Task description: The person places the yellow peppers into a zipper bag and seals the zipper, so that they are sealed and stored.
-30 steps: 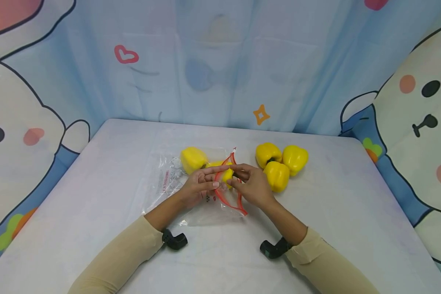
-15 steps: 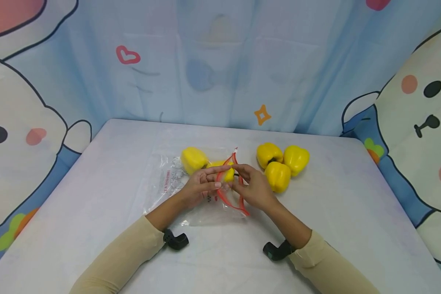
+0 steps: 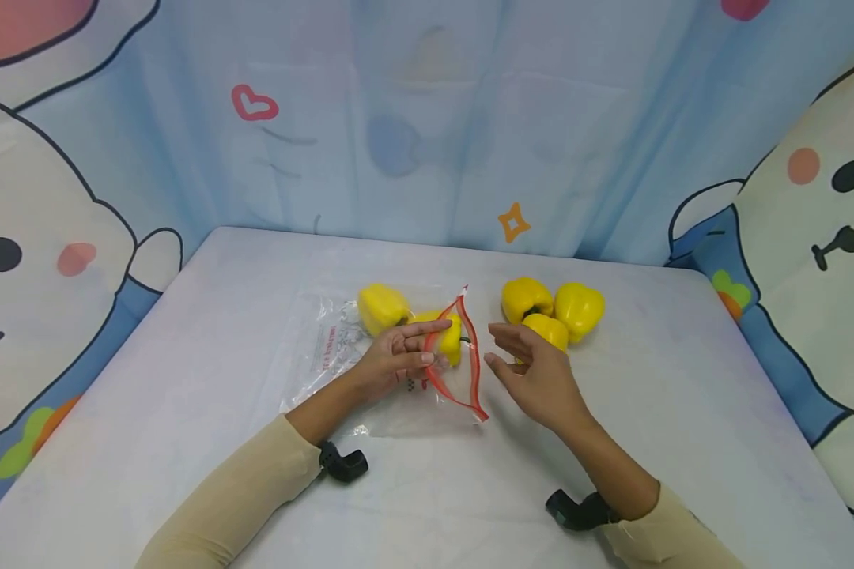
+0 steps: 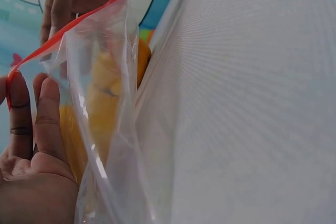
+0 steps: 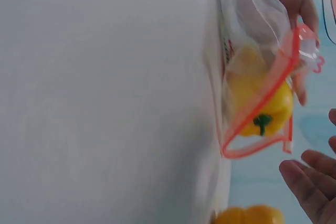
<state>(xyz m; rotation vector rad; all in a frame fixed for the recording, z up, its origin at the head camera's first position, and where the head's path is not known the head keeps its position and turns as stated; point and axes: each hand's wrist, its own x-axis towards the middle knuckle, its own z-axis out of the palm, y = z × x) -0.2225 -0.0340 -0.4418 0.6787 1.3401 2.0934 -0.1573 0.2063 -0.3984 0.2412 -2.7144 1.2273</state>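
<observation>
A clear plastic zip bag (image 3: 398,419) with a red zip rim (image 3: 475,371) lies on the table, its mouth facing right and spread apart. My left hand (image 3: 391,359) pinches the bag at the rim; in the left wrist view its fingers (image 4: 20,108) meet at the red strip. Inside the bag, a yellow bell pepper (image 3: 450,344) sits just within the mouth, its green stem (image 5: 262,121) pointing outward in the right wrist view. Deeper in lies another yellow pepper (image 3: 383,308). Right of the mouth, my right hand (image 3: 541,383) is apart from the bag, fingers loosely bent, holding nothing.
Three yellow bell peppers cluster beyond the right hand: one at the back left (image 3: 527,299), one at the right (image 3: 580,310), and one in front (image 3: 549,328), partly hidden by that hand. A white cloth (image 3: 413,506) covers the table; a printed blue curtain (image 3: 427,142) hangs behind.
My right hand has let go of the pepper at the bag's mouth and moved right, away from the rim. The left hand keeps its hold on the bag.
</observation>
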